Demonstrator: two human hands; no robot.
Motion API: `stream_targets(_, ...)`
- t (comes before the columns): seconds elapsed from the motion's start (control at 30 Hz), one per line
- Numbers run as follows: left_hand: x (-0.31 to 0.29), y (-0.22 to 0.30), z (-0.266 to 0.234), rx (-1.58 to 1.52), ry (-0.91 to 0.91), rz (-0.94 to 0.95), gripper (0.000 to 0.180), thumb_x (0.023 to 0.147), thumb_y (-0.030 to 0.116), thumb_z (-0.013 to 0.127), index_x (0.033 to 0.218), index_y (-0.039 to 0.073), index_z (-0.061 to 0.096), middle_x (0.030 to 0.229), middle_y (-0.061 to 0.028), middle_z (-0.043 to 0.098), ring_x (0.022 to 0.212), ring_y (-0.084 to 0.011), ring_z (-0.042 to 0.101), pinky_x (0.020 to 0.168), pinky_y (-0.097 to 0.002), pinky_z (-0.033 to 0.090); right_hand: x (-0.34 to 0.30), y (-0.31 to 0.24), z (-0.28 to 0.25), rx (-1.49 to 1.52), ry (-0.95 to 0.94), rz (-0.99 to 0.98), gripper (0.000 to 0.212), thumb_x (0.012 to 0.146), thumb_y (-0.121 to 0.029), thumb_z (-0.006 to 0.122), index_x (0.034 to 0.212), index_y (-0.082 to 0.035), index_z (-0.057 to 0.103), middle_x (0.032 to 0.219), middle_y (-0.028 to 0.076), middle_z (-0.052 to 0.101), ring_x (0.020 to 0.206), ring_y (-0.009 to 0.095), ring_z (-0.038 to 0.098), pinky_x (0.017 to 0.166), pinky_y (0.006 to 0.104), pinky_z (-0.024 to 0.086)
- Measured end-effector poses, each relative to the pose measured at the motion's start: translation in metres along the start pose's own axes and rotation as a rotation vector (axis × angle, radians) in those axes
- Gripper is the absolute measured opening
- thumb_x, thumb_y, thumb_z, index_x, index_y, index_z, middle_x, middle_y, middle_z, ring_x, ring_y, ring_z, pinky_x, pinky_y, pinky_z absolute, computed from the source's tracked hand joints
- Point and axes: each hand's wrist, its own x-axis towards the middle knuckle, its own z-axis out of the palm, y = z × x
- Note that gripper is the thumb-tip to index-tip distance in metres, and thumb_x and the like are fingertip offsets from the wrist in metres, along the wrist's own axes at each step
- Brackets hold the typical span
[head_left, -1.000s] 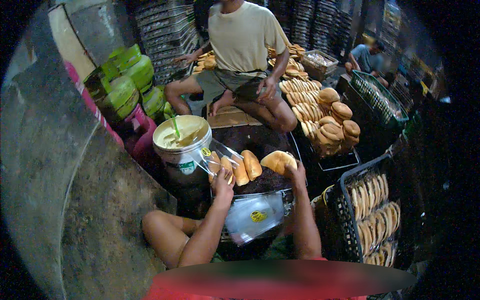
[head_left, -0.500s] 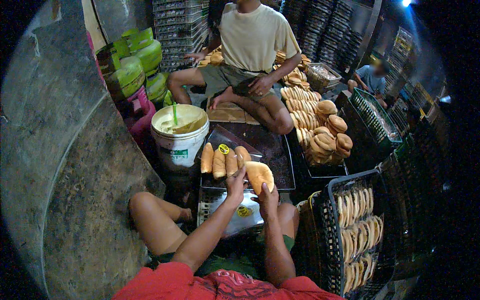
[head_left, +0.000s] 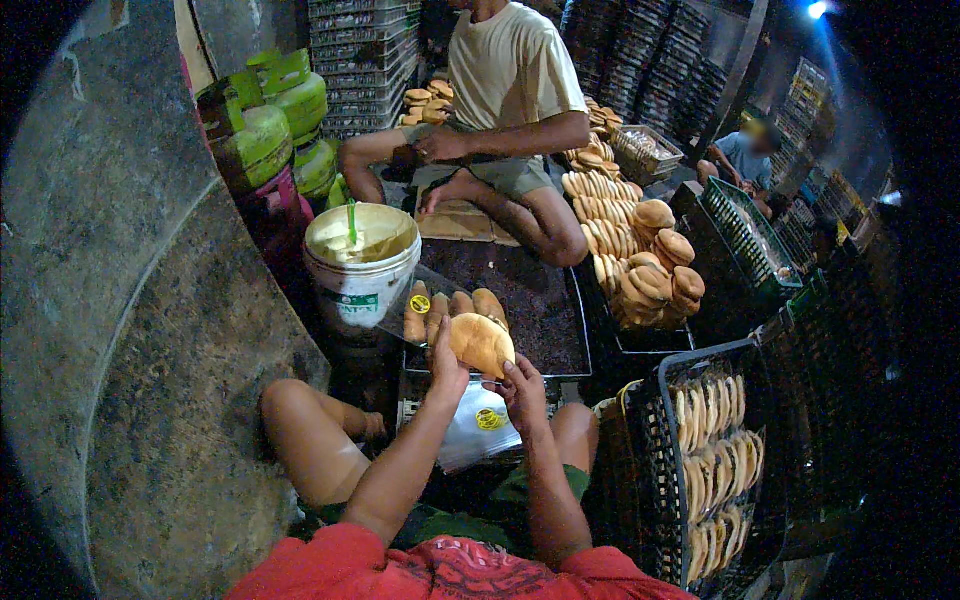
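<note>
A flat golden bread bun (head_left: 484, 343) is held between my two hands. My left hand (head_left: 449, 368) supports its left side, with a clear plastic bag (head_left: 395, 318) bearing a round yellow label spread out beyond the fingers. My right hand (head_left: 521, 388) pinches the bun's lower right edge. Just behind, several long bread rolls (head_left: 489, 309) lie side by side on a dark tray (head_left: 545, 330), partly covered by the bag and bun. Below my hands rests a stack of clear plastic bags (head_left: 470, 440) with a yellow label.
A white bucket (head_left: 350, 290) of pale cream with a green-handled tool stands left of the tray. Piled buns (head_left: 650, 285) and a black crate (head_left: 668, 450) of bagged bread are at right. Another person (head_left: 515, 80) sits opposite; green gas cylinders (head_left: 255, 140) stand far left.
The bun has moved left and turned, coming over to my left hand. The bag has swung left toward the bucket. The person opposite has turned and drawn an arm across the lap.
</note>
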Motion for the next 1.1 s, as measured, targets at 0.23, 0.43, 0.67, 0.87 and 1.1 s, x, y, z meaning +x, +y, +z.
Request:
stream_targets(0.23,-0.047,-0.035,0.018,0.217,-0.035,-0.088,0.044,0.091,0.028,0.068,0.126,0.004,0.055,0.121,-0.0091,0.060,0.103,-0.0162,0.061,0.068,-0.0307,0.053,0.014,0.023,0.003,-0.506,0.266,-0.235,0.038,0.084,-0.025,0.075,0.110,0.003,0.067,0.105,0.010,0.067,0.091,0.017,0.063,0.076,0.0298,0.052)
stream_targets(0.43,-0.052,-0.041,0.020,0.233,-0.168,0.042,0.045,0.090,0.024,0.071,0.124,-0.001,0.055,0.117,-0.0092,0.063,0.101,-0.0173,0.064,0.087,-0.0295,0.053,-0.010,-0.052,-0.048,-0.868,0.493,-0.446,0.036,0.087,-0.022,0.072,0.116,-0.003,0.065,0.110,0.010,0.067,0.100,0.021,0.062,0.092,0.0330,0.047)
stream_targets(0.67,-0.076,-0.053,0.009,1.178,-0.889,-0.009,0.035,0.086,0.033,0.073,0.091,-0.001,0.070,0.080,-0.0091,0.069,0.079,-0.0163,0.063,0.077,-0.0324,0.052,-0.083,-0.174,-0.060,-0.552,0.340,-0.061,0.051,0.083,-0.024,0.073,0.125,0.003,0.058,0.106,0.009,0.067,0.093,0.017,0.063,0.088,0.0297,0.049)
stream_targets(0.87,0.009,0.010,-0.105,2.370,-0.640,0.283,0.049,0.066,0.029,0.084,0.098,-0.002,0.064,0.102,-0.0230,0.065,0.097,-0.0380,0.063,0.081,-0.0467,0.052,-0.268,-0.299,-0.165,-0.871,0.771,-0.637,0.049,0.080,-0.015,0.073,0.125,-0.001,0.057,0.114,0.008,0.065,0.103,0.018,0.061,0.094,0.0316,0.046)
stream_targets(1.1,-0.004,0.019,-0.067,2.428,-0.699,0.333,0.028,0.083,0.028,0.069,0.085,0.001,0.065,0.086,-0.0215,0.068,0.089,-0.0425,0.063,0.078,-0.0487,0.047,-0.419,-0.343,-0.335,-1.563,1.493,0.087,0.059,0.075,-0.030,0.075,0.122,0.001,0.059,0.111,0.022,0.067,0.105,0.033,0.065,0.089,0.0408,0.050)
